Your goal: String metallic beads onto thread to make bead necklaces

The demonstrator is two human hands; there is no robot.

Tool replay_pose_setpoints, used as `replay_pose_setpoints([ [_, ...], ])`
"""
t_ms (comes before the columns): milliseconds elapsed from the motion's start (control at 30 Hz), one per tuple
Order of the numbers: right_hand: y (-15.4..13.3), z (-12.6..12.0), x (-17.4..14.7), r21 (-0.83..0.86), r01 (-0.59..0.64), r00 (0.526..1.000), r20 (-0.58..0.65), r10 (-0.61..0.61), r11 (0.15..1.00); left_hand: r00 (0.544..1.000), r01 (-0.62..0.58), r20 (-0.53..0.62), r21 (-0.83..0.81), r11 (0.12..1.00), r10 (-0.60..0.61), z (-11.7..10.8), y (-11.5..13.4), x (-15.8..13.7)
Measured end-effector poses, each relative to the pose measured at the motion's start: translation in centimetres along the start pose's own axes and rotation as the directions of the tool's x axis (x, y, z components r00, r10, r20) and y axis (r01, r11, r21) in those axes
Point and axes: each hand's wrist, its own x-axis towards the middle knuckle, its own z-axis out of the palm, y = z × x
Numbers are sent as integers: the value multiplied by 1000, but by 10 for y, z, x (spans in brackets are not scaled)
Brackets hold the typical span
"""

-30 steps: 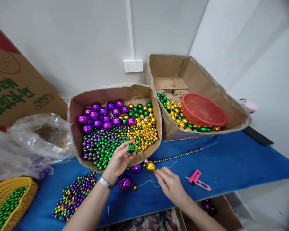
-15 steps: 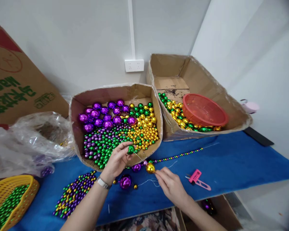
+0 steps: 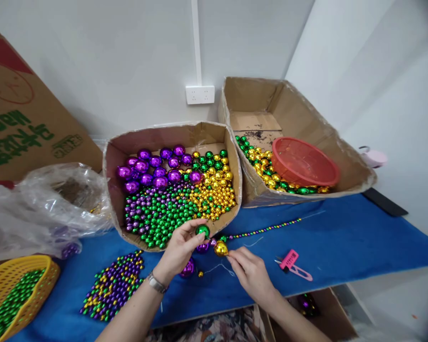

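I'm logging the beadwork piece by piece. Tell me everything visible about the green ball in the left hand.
The green ball is round, glossy and metallic-looking, with bright highlights on top. The left hand pinches it between thumb and fingertips, just above the blue cloth and in front of the open cardboard box of mixed beads. A gold ball, held by the right hand, sits close to its right, and a purple ball lies just below. Whether a thread runs through it cannot be told.

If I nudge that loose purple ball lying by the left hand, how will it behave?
The purple ball is round and glossy, so it would probably roll across the blue cloth. It looks hollow and light, likely slippery to pinch.
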Motion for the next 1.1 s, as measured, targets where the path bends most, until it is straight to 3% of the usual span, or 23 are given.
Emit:
replay_pose_setpoints([
  [267, 3, 3, -7, 123, -92, 995, -27, 96, 988, 994, -81, -70, 102, 991, 89, 2, -6, -6],
  [433, 4, 3, -13, 170, -146, 989, 14, 146, 974, 997, -12, -81, -3, 1000, 12, 5, -7, -6],
  [700, 6, 4, -15, 197, -166, 986, 27, 164, 966, 997, 17, -69, -87, 996, -23, 1, -10, -7],
  [933, 8, 7, -18, 215, -183, 982, 3, 187, 959, 992, -100, -80, 23, 995, 101, 4, -12, -10],
  [1100, 9, 5, -18, 213, -141, 989, -21, 149, 967, 998, -31, -53, -62, 998, 28, 4, -12, -11],
])
